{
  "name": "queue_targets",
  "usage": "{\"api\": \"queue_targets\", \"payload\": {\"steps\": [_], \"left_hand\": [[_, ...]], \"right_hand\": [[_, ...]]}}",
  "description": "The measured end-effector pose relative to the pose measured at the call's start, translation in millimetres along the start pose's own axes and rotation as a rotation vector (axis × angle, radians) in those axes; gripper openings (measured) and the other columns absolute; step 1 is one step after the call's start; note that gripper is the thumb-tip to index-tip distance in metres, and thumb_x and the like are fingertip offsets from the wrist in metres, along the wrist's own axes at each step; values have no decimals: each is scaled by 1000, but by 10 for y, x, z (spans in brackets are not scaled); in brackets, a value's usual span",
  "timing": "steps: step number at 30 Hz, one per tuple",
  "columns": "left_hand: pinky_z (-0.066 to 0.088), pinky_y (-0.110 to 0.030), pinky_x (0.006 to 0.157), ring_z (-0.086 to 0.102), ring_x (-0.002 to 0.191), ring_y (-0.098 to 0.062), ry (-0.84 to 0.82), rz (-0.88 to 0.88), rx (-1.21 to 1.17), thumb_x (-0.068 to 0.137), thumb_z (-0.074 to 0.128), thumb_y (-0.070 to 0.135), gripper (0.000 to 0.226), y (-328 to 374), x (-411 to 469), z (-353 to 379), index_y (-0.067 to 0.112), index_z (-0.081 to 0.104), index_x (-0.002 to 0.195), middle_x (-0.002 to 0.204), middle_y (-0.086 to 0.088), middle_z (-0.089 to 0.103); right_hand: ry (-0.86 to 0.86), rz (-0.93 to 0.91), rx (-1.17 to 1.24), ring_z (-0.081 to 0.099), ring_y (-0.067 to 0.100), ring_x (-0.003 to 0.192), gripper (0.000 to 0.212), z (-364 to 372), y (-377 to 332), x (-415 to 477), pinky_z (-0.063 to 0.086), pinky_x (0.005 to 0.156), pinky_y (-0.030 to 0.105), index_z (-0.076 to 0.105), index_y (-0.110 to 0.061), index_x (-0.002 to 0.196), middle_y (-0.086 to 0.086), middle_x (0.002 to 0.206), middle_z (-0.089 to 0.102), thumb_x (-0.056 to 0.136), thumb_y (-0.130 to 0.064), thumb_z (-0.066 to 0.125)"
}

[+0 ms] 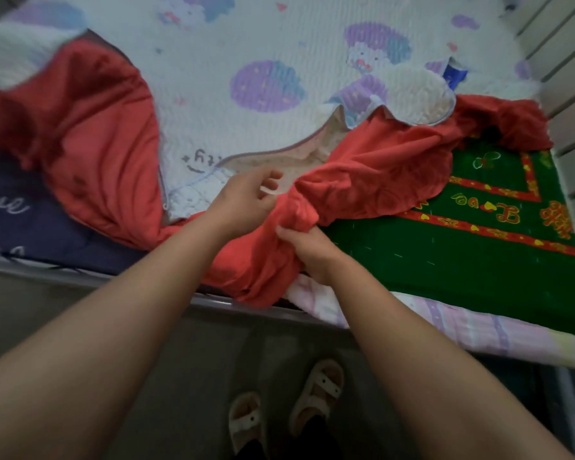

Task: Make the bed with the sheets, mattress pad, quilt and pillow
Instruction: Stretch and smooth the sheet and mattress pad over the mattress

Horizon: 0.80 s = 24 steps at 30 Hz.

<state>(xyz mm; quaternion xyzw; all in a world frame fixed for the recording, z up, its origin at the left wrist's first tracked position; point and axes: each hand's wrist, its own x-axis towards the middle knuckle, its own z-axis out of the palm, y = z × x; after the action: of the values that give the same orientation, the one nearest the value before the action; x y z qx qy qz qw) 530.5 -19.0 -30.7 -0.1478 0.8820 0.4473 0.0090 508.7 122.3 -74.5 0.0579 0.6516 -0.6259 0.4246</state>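
the red sheet (pixel 372 167) lies in a big messy heap across the bed. one part is far to the left, one part is bunched up in the middle at the near edge, and one part runs off to the right corner. the mattress pad (pixel 246 54), white with purple pictures, lies on top of much of it, and its near edge is flipped up so the plain underside shows.

the right hand (pixel 309 254) has its fingers curled tight into the bunch of red sheet at the bed's edge. the left hand (pixel 243 204) is just above it, right where the red sheet meets the pad's flipped edge. its fingers are bent, but i cannot tell if they hold the sheet, the pad, or nothing.

the sheet looks thin, soft and light. it folds and wrinkles with ease, so a bunch in the fist will not spread it flat. i think it is best to find a hem or a corner and hold it with both hands well apart. the pad sits on the sheet, so a hard pull may drag the pad too. the pad looks thicker and a bit stiff, so it may need lifting first.

a green blanket (pixel 462 260) with red trim lies to the right, a dark blue cloth (pixel 30 220) to the left, and sandals (pixel 319 390) show on the floor below.
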Motion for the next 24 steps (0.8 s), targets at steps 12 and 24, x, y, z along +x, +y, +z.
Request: {"api": "queue_targets", "payload": {"steps": [12,24], "left_hand": [[39,-15,52,63,65,-6,60,-305,-139,56,64,17,22,-894,-613,-434,20,56,77,65,11,59],[44,-45,78,57,99,-42,633,-628,399,79,47,5,28,-1020,-463,-1152,12,48,106,107,-21,59]], "right_hand": [[-188,-11,866,70,21,58,59,898,-841,298,58,56,34,70,3,65,14,67,70,103,-20,32],[-231,18,770,68,25,80,30,988,-1024,804,52,85,48,61,-6,90,13,84,71,100,-23,38]]}}
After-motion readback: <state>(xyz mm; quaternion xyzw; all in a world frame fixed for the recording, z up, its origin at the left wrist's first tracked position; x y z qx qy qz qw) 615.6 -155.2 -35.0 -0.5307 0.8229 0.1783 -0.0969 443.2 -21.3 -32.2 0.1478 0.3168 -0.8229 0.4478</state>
